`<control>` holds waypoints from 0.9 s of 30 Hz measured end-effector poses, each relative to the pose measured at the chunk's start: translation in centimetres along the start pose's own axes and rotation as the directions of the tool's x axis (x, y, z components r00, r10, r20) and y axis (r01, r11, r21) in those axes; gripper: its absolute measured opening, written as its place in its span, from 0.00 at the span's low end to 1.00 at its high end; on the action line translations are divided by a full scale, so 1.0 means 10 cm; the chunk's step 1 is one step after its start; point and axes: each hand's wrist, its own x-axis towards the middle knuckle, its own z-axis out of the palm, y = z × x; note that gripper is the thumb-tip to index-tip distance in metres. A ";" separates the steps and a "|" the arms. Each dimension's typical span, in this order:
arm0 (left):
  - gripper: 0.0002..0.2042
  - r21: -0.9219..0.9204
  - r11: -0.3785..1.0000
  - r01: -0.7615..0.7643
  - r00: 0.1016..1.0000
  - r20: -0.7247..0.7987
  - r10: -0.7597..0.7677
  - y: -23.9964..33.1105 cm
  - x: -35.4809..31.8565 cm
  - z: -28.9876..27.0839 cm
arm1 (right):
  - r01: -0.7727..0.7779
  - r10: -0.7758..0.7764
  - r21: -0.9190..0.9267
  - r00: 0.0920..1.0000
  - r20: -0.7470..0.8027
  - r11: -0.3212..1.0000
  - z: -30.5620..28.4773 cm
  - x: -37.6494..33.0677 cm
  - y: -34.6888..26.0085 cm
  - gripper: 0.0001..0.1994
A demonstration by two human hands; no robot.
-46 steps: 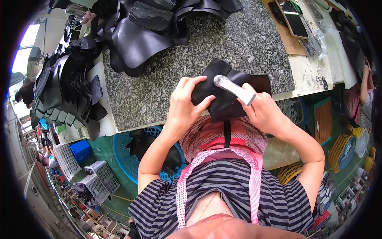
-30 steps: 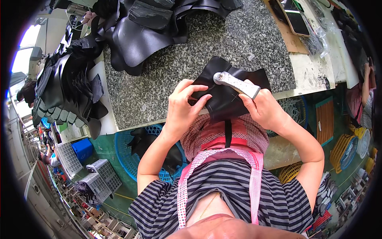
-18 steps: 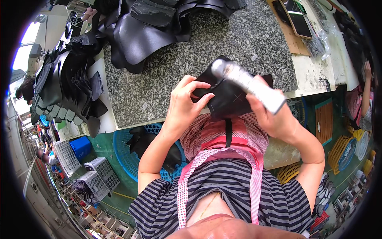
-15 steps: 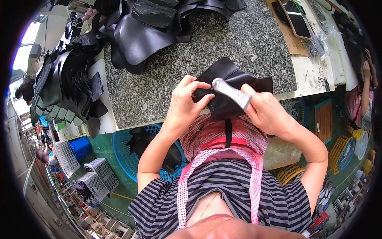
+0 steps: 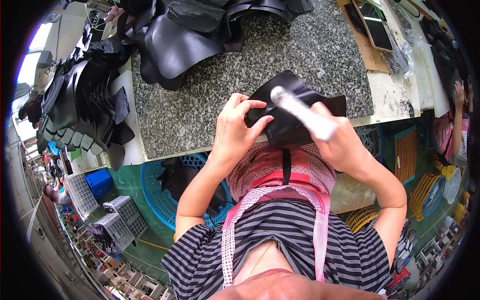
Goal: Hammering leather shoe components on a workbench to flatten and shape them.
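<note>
A black leather piece (image 5: 295, 87) lies folded at the near edge of the granite slab (image 5: 200, 115), part of it hanging over toward my apron. My left hand (image 5: 237, 122) holds it at its left edge, with forefinger and thumb resting on the leather and a gap between their tips. The other left fingers are mostly hidden. In my right hand (image 5: 340, 142) is a silver metal hammer (image 5: 302, 112), blurred by motion. Its round face is over the leather beside my left fingertips; whether it touches cannot be made out. My right fingers are wrapped round the handle, which is hidden.
Stacked black leather pieces (image 5: 175, 47) cover the slab's far left, with more (image 5: 80, 100) hanging off the left side. A phone (image 5: 372, 27) lies on cardboard at the far right. Below the slab stands a blue basket (image 5: 155, 187). Another person's arm (image 5: 457, 115) shows at far right.
The hammer has lifted a little and moved slightly right with my right hand, and is now blurred. My left hand stays at the leather's edge, nearly unmoved.
</note>
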 end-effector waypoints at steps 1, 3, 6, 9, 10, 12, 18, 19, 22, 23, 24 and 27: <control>0.16 -0.002 1.000 -0.010 0.998 -0.062 0.010 0.00 -0.01 0.05 | -0.009 0.012 -0.034 0.997 0.071 0.999 -0.01 0.01 0.00 0.07; 0.16 0.007 1.000 -0.002 0.990 -0.139 0.003 0.04 -0.06 0.16 | -0.020 0.021 -0.044 1.000 0.017 0.999 -0.07 0.07 0.05 0.07; 0.16 -0.007 0.999 0.049 0.980 -0.195 -0.049 0.14 -0.06 0.34 | 0.177 -0.171 0.010 0.962 -0.215 0.984 -0.11 0.09 0.08 0.09; 0.15 -0.056 0.997 0.049 0.972 -0.229 -0.060 0.24 -0.02 0.42 | -0.060 0.060 0.010 0.998 -0.018 0.998 0.01 0.05 0.20 0.07; 0.15 -0.054 0.997 0.047 0.972 -0.228 -0.058 0.21 0.00 0.42 | -0.060 0.060 0.012 0.998 -0.020 0.998 -0.01 0.07 0.24 0.07; 0.12 -0.058 0.994 -0.096 0.973 -0.214 0.082 0.10 0.05 0.36 | -0.084 0.083 0.095 0.996 0.014 0.992 -0.04 0.11 0.23 0.08; 0.09 -0.066 0.993 -0.094 0.993 -0.082 0.089 0.03 0.18 0.18 | -0.029 0.035 0.144 0.998 -0.043 0.989 -0.03 0.08 0.29 0.09; 0.09 -0.055 0.993 -0.105 0.993 -0.057 0.102 0.05 0.19 0.16 | -0.052 0.055 0.147 0.998 -0.014 0.988 -0.05 0.08 0.28 0.08; 0.10 -0.039 0.988 -0.146 0.989 -0.024 0.146 0.01 0.21 0.14 | -0.067 0.068 0.134 0.998 -0.003 0.989 -0.07 0.08 0.26 0.08; 0.11 -0.028 0.988 -0.152 0.988 -0.025 0.152 0.00 0.21 0.14 | -0.069 0.070 0.136 0.998 -0.005 0.988 -0.07 0.08 0.26 0.08; 0.11 -0.016 0.987 -0.158 0.987 -0.026 0.158 0.00 0.21 0.13 | -0.069 0.070 0.135 0.998 -0.005 0.988 -0.07 0.08 0.26 0.09; 0.12 -0.090 0.988 -0.126 0.992 -0.039 0.123 0.02 0.21 0.14 | -0.069 0.070 0.136 0.998 -0.006 0.988 -0.07 0.09 0.26 0.09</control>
